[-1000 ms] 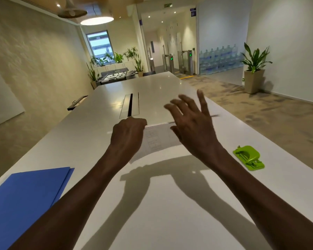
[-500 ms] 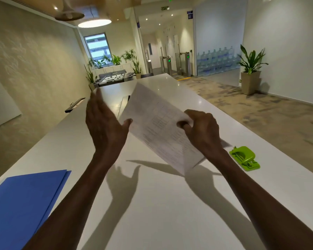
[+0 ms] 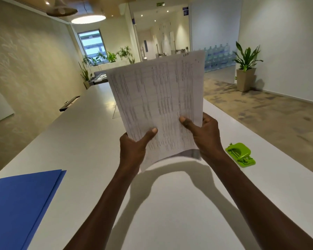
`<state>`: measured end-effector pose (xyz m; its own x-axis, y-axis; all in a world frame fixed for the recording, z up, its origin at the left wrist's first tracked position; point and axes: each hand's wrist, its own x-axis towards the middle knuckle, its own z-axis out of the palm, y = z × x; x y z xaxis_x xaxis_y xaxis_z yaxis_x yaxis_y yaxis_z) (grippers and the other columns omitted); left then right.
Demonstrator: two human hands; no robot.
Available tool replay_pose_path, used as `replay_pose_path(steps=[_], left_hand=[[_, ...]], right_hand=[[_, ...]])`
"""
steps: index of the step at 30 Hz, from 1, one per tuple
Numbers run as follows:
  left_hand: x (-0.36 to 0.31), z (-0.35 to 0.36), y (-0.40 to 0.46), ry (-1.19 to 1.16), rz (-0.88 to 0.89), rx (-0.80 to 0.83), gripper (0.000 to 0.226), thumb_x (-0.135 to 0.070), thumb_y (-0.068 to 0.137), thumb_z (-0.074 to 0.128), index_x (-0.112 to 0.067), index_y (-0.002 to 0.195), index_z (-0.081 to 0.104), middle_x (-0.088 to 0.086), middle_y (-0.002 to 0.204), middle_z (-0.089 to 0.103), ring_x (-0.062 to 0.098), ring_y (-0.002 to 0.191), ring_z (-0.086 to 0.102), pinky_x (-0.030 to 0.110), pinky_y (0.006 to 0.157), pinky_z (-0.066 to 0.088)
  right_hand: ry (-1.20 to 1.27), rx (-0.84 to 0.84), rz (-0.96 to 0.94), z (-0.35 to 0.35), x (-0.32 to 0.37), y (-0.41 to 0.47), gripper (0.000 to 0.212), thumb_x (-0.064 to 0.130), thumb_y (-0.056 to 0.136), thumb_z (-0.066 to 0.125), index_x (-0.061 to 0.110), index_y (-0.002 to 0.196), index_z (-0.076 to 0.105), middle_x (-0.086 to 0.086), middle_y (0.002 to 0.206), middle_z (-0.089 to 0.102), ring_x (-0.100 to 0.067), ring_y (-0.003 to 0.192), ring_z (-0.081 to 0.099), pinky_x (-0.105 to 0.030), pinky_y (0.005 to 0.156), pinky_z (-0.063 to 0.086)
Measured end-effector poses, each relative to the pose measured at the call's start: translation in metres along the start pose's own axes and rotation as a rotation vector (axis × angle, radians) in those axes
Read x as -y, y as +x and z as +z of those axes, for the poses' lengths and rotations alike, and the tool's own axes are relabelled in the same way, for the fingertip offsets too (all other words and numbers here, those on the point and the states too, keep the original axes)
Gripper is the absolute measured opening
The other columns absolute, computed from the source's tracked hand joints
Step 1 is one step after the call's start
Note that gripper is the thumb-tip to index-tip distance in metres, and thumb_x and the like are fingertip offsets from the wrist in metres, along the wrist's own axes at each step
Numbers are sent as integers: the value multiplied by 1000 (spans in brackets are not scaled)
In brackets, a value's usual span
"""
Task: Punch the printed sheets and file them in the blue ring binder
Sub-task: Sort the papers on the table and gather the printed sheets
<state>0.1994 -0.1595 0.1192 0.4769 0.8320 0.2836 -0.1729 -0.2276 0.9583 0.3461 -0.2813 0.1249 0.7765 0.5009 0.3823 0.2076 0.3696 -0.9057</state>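
I hold a stack of printed sheets [image 3: 157,98] upright in the air above the long white table [image 3: 170,213]. My left hand [image 3: 134,147] grips the stack's lower left corner, thumb on the front. My right hand [image 3: 204,134] grips the lower right edge, thumb pressed on the printed face. The blue ring binder [image 3: 20,204] lies shut on the table at the near left. A green hole punch [image 3: 240,156] sits on the table to the right of my right wrist.
A cable hatch [image 3: 114,109] in the tabletop is partly hidden behind the sheets. The table's right edge runs close past the punch, with carpeted floor beyond. A potted plant [image 3: 246,69] stands by the far right wall.
The sheets have come up off the table into both hands and now stand upright; half a second ago they were tilted, with only my right hand gripping them and my left hand open.
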Motion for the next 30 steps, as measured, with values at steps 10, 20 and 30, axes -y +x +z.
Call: replay_pose_path(steps=[10, 20, 30], left_hand=[[61, 7, -39, 82, -128, -78, 52, -18, 74, 83, -22, 119, 58, -19, 98, 64, -2, 89, 63, 8, 63, 53], [69, 10, -46, 118, -161, -99, 56, -16, 79, 80, -10, 129, 57, -7, 109, 64, 9, 92, 61, 6, 61, 51], [38, -16, -15, 26, -316, 26, 19, -16, 100, 51, -21, 101, 69, -1, 94, 78, 15, 84, 75, 31, 73, 57]], right_hand=[[-120, 92, 246, -22, -80, -36, 36, 24, 68, 85, 20, 101, 71, 3, 97, 75, -14, 89, 72, -40, 76, 60], [-180, 70, 223, -21, -89, -43, 34, 19, 73, 82, 20, 103, 67, 8, 92, 71, -7, 85, 69, -15, 65, 56], [-269, 271, 423, -56, -75, -27, 46, 16, 70, 83, 15, 113, 67, 0, 106, 73, -20, 97, 69, -37, 85, 57]])
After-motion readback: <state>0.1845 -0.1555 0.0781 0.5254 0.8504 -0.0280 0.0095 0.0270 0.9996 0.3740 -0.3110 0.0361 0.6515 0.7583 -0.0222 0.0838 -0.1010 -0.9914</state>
